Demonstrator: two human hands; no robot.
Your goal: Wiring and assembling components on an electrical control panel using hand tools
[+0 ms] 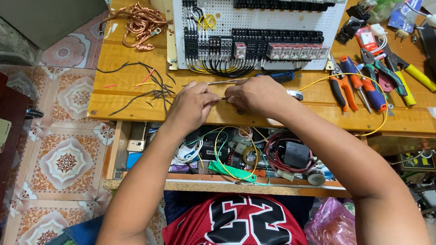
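While my left hand [191, 105] and right hand [257, 95] pinch the thin wire [223, 82] near the worktop's [117, 52] front edge, I would hold it taut.

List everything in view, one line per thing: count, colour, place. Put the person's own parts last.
White perforated panel with black and grey relay blocks: one, back of the wooden bench.
Tangle of bare copper wire: one, copper, bench's back left.
Loose black and red wire offcuts: several, left of the hands.
Orange-handled pliers: one, right of the hands.
Red-and-blue-handled screwdriver: one, beside the pliers.
Yellow wire: one, looping across the tools.
Open drawer of cables and parts: one, under the bench edge.
Patterned tile floor: left.
Left hand: pinching a thin wire.
Right hand: pinching the same wire.
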